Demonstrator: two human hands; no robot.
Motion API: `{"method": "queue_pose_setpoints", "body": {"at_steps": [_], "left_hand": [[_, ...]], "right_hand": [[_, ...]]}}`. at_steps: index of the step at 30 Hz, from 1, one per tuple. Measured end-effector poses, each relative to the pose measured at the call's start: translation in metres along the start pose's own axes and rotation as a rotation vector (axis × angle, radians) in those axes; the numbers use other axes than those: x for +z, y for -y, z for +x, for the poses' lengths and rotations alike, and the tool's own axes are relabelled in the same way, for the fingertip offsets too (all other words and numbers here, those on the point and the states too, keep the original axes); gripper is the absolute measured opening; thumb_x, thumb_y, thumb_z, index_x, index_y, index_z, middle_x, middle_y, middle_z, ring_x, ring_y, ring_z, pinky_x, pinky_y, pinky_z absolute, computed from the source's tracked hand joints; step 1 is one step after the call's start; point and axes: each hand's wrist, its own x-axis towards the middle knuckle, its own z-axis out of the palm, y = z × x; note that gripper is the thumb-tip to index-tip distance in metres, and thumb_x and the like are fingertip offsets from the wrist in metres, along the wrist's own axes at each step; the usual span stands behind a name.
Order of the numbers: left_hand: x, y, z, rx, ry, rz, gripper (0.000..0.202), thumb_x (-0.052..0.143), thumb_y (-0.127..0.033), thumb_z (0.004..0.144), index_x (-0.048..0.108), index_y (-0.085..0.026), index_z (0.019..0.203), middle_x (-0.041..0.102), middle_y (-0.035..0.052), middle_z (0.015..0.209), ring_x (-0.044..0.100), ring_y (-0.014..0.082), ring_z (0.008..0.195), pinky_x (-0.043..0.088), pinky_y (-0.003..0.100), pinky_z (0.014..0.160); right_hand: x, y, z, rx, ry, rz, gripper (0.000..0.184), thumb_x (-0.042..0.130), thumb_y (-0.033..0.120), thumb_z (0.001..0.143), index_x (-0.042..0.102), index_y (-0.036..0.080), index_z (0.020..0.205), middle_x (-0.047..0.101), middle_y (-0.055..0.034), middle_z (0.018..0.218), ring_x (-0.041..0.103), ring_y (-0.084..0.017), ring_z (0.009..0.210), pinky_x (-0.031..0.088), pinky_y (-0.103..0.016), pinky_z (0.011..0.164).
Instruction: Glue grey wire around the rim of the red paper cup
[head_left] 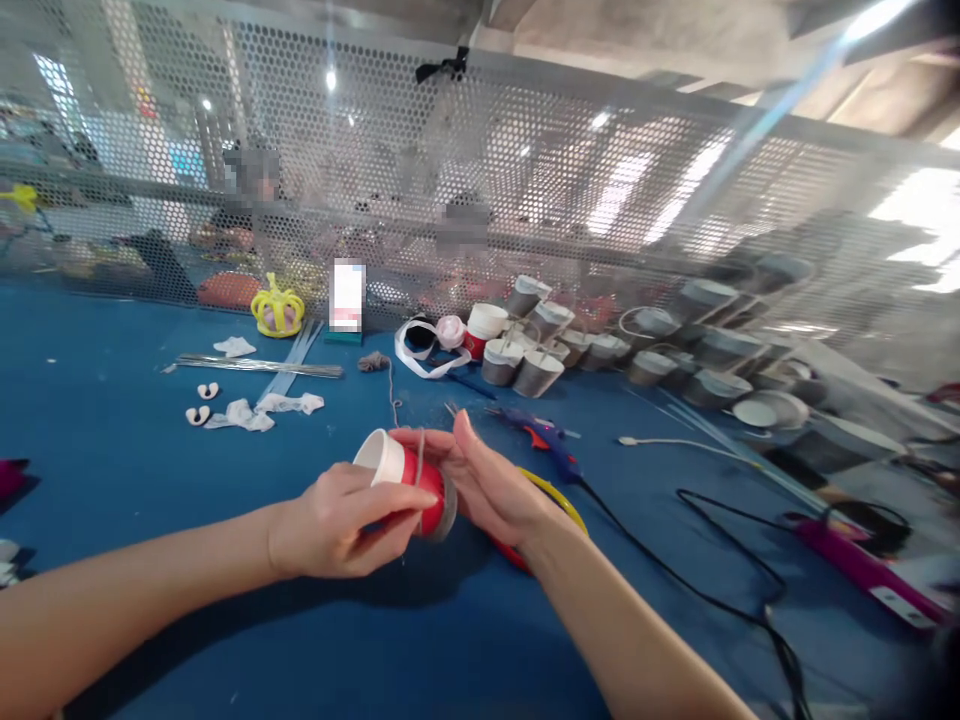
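A red-and-white paper cup (384, 458) lies tilted between my hands above the blue table, its white rim toward the left. Grey yarn (420, 462) crosses its red side, and more grey wrapping rings the right end. My left hand (360, 520) is closed at the near side, fingertips pressing the yarn against the cup. My right hand (487, 480) curves round the far side with its thumb raised; its fingers are partly hidden behind the cup. Beyond the hands sits a small grey yarn bundle (374, 362), its loose strand trailing toward the cup.
Several grey-wrapped cups (540, 370) stand at the back. A blue glue gun (551, 440) with a black cord lies beyond my right hand, near a yellow-and-red ring (559, 495). Wire sticks (262, 366) lie left. A purple power strip (862, 570) lies right. Perforated metal screens the back.
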Motion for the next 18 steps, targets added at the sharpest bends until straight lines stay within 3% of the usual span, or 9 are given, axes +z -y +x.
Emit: {"method": "queue_pose_setpoints", "body": {"at_steps": [2, 4, 7, 11, 18], "left_hand": [[0.000, 0.000, 0.000, -0.030, 0.029, -0.052, 0.015, 0.050, -0.014, 0.079, 0.058, -0.017, 0.091, 0.067, -0.0003, 0.060, 0.057, 0.0084, 0.047, 0.044, 0.017, 0.048], [0.001, 0.000, 0.001, -0.083, 0.068, -0.112, 0.016, 0.048, -0.014, 0.080, 0.058, -0.016, 0.092, 0.067, -0.0009, 0.059, 0.057, 0.0077, 0.046, 0.043, 0.016, 0.047], [0.001, 0.000, 0.001, -0.177, 0.124, -0.184, 0.017, 0.047, -0.015, 0.082, 0.060, -0.016, 0.091, 0.065, -0.0023, 0.055, 0.054, 0.0063, 0.043, 0.042, 0.015, 0.046], [0.001, -0.001, 0.004, -0.347, 0.091, -0.251, 0.020, 0.047, -0.017, 0.081, 0.063, -0.015, 0.093, 0.051, -0.0080, 0.038, 0.039, 0.0040, 0.033, 0.039, 0.014, 0.042], [0.004, 0.002, 0.012, -0.720, 0.085, -0.420, 0.021, 0.049, -0.020, 0.077, 0.067, -0.013, 0.085, 0.068, 0.0032, 0.076, 0.057, 0.0086, 0.059, 0.044, 0.016, 0.053]], "right_hand": [[0.002, -0.001, -0.002, -0.046, -0.034, 0.016, 0.041, 0.059, 0.051, 0.072, 0.065, 0.020, 0.097, 0.068, -0.0061, 0.094, 0.062, -0.018, 0.086, 0.047, -0.031, 0.078], [0.005, -0.002, -0.004, -0.083, -0.084, 0.015, 0.027, 0.068, 0.039, 0.067, 0.067, 0.020, 0.086, 0.065, -0.0044, 0.097, 0.061, -0.016, 0.084, 0.048, -0.029, 0.076], [0.008, -0.002, -0.005, -0.157, -0.172, 0.007, 0.015, 0.068, 0.033, 0.068, 0.066, 0.018, 0.070, 0.063, -0.0022, 0.097, 0.059, -0.013, 0.081, 0.047, -0.027, 0.076], [0.008, -0.003, -0.006, -0.321, -0.318, -0.069, 0.014, 0.065, 0.034, 0.071, 0.062, 0.020, 0.071, 0.061, 0.0010, 0.081, 0.057, -0.013, 0.085, 0.041, -0.029, 0.085], [-0.001, -0.005, -0.006, -0.497, -0.399, -0.252, 0.017, 0.059, 0.034, 0.077, 0.057, 0.019, 0.070, 0.059, 0.0012, 0.074, 0.056, -0.013, 0.082, 0.041, -0.029, 0.082]]}}
